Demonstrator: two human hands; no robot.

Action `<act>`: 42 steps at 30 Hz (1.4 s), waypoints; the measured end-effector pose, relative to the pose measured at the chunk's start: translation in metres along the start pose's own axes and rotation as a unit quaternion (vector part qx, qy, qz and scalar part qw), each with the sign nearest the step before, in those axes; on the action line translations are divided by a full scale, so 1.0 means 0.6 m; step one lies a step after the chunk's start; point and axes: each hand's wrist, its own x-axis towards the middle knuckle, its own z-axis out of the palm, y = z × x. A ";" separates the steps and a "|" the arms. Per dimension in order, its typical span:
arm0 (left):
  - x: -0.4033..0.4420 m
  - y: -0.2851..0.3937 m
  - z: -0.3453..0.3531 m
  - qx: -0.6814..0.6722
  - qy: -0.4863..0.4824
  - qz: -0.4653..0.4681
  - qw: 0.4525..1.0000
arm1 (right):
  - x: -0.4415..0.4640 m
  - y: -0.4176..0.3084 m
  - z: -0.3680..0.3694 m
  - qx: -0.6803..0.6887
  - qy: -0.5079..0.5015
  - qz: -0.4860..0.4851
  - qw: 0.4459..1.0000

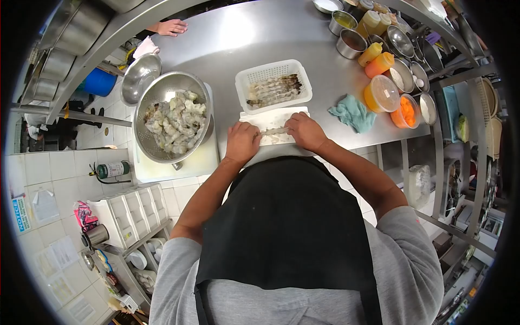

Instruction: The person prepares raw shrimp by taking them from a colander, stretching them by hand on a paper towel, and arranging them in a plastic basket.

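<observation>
A peeled shrimp (274, 131) lies stretched lengthwise over a small white board (271, 140) at the counter's front edge. My left hand (243, 142) has its curled fingers on the shrimp's left end. At its right end, the fingers of my right hand (305, 131) are pressed together on it. Just beyond the board stands a white perforated basket (242, 81) with shrimp laid in rows. To the left, a big steel colander (142, 138) holds a heap of peeled shrimp (176, 122).
The colander stands on a white cutting board (146, 172), beside a steel bowl (142, 78). A teal cloth (353, 114) lies right of the basket. Sauce bottles (379, 64) and tubs (382, 93) line the right side. Another person's hand (172, 27) rests at the far left edge.
</observation>
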 end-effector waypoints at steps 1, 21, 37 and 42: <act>-0.002 0.004 -0.001 0.009 -0.002 -0.010 1.000 | -0.003 0.001 0.000 0.008 0.006 -0.005 1.000; 0.026 0.027 0.016 -0.009 0.032 0.058 0.998 | -0.014 0.010 0.000 -0.010 0.044 -0.035 0.998; -0.016 -0.016 -0.008 -0.022 0.042 -0.006 0.999 | 0.036 -0.049 0.014 -0.070 0.016 -0.070 0.995; -0.013 -0.020 -0.005 -0.006 0.031 -0.002 1.000 | 0.043 -0.034 0.030 -0.069 0.001 -0.088 0.994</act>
